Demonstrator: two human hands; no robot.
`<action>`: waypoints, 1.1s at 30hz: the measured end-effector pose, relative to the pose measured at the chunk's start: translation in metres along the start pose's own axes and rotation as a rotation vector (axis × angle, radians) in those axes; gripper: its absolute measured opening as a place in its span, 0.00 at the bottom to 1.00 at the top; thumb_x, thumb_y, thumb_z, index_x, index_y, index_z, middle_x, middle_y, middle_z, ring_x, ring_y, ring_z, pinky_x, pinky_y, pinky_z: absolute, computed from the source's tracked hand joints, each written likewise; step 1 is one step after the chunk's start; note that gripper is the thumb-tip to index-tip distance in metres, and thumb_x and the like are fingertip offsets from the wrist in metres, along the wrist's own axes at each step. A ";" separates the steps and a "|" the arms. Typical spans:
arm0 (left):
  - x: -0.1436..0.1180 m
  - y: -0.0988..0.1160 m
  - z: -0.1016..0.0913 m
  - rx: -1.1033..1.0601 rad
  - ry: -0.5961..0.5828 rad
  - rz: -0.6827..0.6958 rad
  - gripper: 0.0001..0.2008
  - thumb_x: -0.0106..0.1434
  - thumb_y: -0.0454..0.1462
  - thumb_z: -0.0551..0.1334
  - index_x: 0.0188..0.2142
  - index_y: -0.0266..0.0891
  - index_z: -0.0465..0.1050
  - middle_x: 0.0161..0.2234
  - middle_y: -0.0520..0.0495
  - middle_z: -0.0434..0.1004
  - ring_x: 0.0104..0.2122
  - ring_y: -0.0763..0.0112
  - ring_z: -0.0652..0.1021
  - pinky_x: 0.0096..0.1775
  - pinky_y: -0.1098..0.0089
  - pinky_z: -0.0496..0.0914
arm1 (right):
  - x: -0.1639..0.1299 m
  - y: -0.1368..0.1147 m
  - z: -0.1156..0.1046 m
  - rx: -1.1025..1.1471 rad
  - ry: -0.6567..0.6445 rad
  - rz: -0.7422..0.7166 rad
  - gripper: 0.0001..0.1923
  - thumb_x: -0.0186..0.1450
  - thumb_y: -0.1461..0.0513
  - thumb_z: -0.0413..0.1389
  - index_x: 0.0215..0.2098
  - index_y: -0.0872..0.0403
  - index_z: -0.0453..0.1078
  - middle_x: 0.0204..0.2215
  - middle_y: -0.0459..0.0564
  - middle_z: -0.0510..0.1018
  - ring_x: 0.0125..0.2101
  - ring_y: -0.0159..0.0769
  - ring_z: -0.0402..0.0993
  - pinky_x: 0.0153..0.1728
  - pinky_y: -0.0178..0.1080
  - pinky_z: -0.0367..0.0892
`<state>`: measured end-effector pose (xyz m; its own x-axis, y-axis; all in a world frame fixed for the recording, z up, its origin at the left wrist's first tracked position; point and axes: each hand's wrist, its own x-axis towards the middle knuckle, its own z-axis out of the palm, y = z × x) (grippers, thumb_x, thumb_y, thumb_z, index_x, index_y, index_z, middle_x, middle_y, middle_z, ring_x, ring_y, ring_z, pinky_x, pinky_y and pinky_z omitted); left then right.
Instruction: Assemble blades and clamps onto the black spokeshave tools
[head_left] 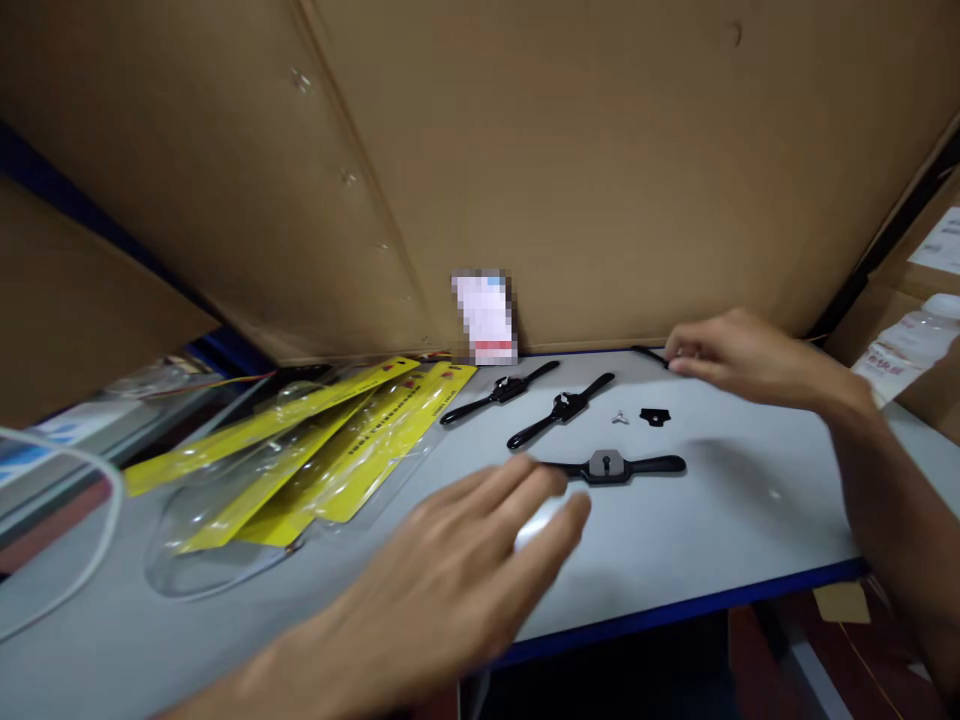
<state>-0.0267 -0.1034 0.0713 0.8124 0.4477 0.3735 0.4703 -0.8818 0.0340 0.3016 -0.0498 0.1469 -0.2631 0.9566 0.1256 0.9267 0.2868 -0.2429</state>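
Note:
My left hand (480, 550) hovers over the front of the table, fingers loosely stretched and holding nothing. Just beyond its fingertips lies a black spokeshave (609, 466) with a bare grey blade; the hand hides its left handle. My right hand (739, 355) is at the back right, fingers curled at one end of a slim black rod-like thing (649, 354) whose kind I cannot make out. A small silver wing-shaped part (619, 417) and a black cap plate (655, 416) lie between the hands. Two more spokeshaves, a nearer one (561, 410) and a farther one (500, 398), rest behind them.
Clear plastic packs with yellow cards (375, 440) lie fanned out on the left. A blurred-out upright panel (487, 318) leans on the cardboard wall (600, 180). A white cable (105, 545) loops at far left; a plastic bottle (919, 340) stands at right. The table's blue edge (675, 612) runs in front.

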 end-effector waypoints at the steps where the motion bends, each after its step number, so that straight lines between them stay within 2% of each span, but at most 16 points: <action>1: 0.015 -0.008 0.007 0.040 -0.037 0.044 0.10 0.74 0.37 0.54 0.49 0.44 0.72 0.45 0.43 0.76 0.42 0.59 0.76 0.42 0.59 0.75 | 0.010 0.001 0.009 -0.042 -0.113 -0.005 0.02 0.66 0.61 0.62 0.35 0.51 0.78 0.29 0.51 0.78 0.32 0.42 0.73 0.32 0.41 0.61; 2: 0.028 -0.016 0.015 0.083 -0.116 0.030 0.10 0.73 0.37 0.55 0.49 0.42 0.71 0.46 0.41 0.75 0.44 0.56 0.76 0.44 0.56 0.75 | 0.019 0.005 0.019 -0.089 -0.190 0.011 0.02 0.63 0.63 0.64 0.35 0.52 0.78 0.31 0.52 0.79 0.33 0.43 0.74 0.32 0.41 0.61; 4: 0.049 -0.031 0.033 0.145 -0.212 0.047 0.09 0.71 0.38 0.58 0.48 0.38 0.70 0.44 0.40 0.75 0.44 0.53 0.75 0.44 0.53 0.75 | 0.033 0.018 0.041 -0.136 -0.308 0.050 0.09 0.60 0.62 0.65 0.40 0.52 0.78 0.37 0.54 0.79 0.36 0.45 0.74 0.32 0.40 0.61; 7: 0.058 -0.043 0.056 0.155 -0.329 0.053 0.09 0.70 0.37 0.60 0.47 0.36 0.70 0.43 0.40 0.75 0.44 0.53 0.75 0.46 0.53 0.74 | 0.037 0.038 0.067 -0.116 -0.393 0.056 0.14 0.60 0.57 0.65 0.43 0.53 0.77 0.39 0.55 0.79 0.37 0.44 0.73 0.31 0.39 0.60; 10: 0.050 -0.048 0.069 0.099 -0.290 0.022 0.09 0.71 0.37 0.59 0.48 0.36 0.70 0.42 0.41 0.74 0.42 0.55 0.75 0.44 0.54 0.75 | 0.031 0.047 0.081 -0.089 -0.344 0.045 0.11 0.60 0.57 0.64 0.40 0.52 0.76 0.38 0.53 0.79 0.35 0.42 0.72 0.29 0.38 0.57; 13: 0.040 -0.052 0.074 0.029 -0.214 0.015 0.09 0.73 0.37 0.55 0.49 0.37 0.70 0.42 0.42 0.73 0.41 0.58 0.75 0.43 0.57 0.75 | 0.032 0.052 0.090 -0.013 -0.279 0.039 0.05 0.60 0.60 0.63 0.32 0.52 0.73 0.31 0.50 0.78 0.30 0.37 0.69 0.27 0.38 0.54; 16: 0.036 -0.056 0.077 0.010 -0.181 0.052 0.11 0.75 0.36 0.52 0.48 0.36 0.72 0.42 0.42 0.73 0.41 0.59 0.75 0.42 0.58 0.75 | 0.037 0.061 0.097 0.111 -0.256 -0.011 0.07 0.58 0.61 0.63 0.26 0.52 0.70 0.24 0.46 0.75 0.26 0.34 0.66 0.27 0.37 0.54; 19: 0.036 -0.060 0.079 -0.009 -0.168 0.073 0.12 0.76 0.37 0.51 0.48 0.36 0.72 0.42 0.42 0.74 0.41 0.59 0.75 0.42 0.57 0.75 | 0.041 0.068 0.100 0.188 -0.236 -0.039 0.08 0.59 0.61 0.61 0.24 0.53 0.69 0.22 0.45 0.74 0.26 0.33 0.67 0.29 0.37 0.56; 22: 0.037 -0.061 0.079 -0.035 -0.152 0.067 0.14 0.76 0.39 0.51 0.49 0.37 0.73 0.42 0.42 0.74 0.42 0.60 0.75 0.43 0.57 0.75 | 0.041 0.068 0.098 0.217 -0.209 -0.038 0.10 0.61 0.60 0.59 0.23 0.53 0.69 0.22 0.45 0.75 0.26 0.33 0.68 0.29 0.36 0.58; 27: 0.037 -0.061 0.079 -0.029 -0.150 0.060 0.15 0.76 0.38 0.49 0.50 0.37 0.72 0.43 0.42 0.74 0.41 0.61 0.75 0.42 0.59 0.75 | 0.040 0.054 0.100 0.526 -0.189 0.056 0.05 0.59 0.60 0.59 0.30 0.54 0.72 0.25 0.47 0.77 0.24 0.32 0.69 0.23 0.34 0.60; 30: 0.037 -0.061 0.080 -0.029 -0.159 0.059 0.14 0.76 0.38 0.50 0.50 0.37 0.72 0.43 0.42 0.74 0.41 0.61 0.75 0.42 0.59 0.75 | 0.039 0.043 0.103 0.637 -0.211 0.114 0.03 0.57 0.64 0.60 0.31 0.54 0.71 0.23 0.46 0.75 0.24 0.32 0.69 0.22 0.33 0.61; 33: 0.037 -0.062 0.080 -0.038 -0.156 0.064 0.15 0.76 0.38 0.49 0.50 0.37 0.73 0.42 0.41 0.74 0.41 0.60 0.75 0.42 0.57 0.75 | 0.036 0.033 0.103 0.831 -0.228 0.164 0.10 0.56 0.66 0.60 0.37 0.53 0.71 0.22 0.42 0.73 0.23 0.33 0.70 0.23 0.34 0.65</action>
<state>0.0014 -0.0200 0.0084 0.8852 0.4057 0.2276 0.4052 -0.9128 0.0513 0.2948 -0.0005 0.0441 -0.2733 0.9508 -0.1460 0.4854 0.0053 -0.8743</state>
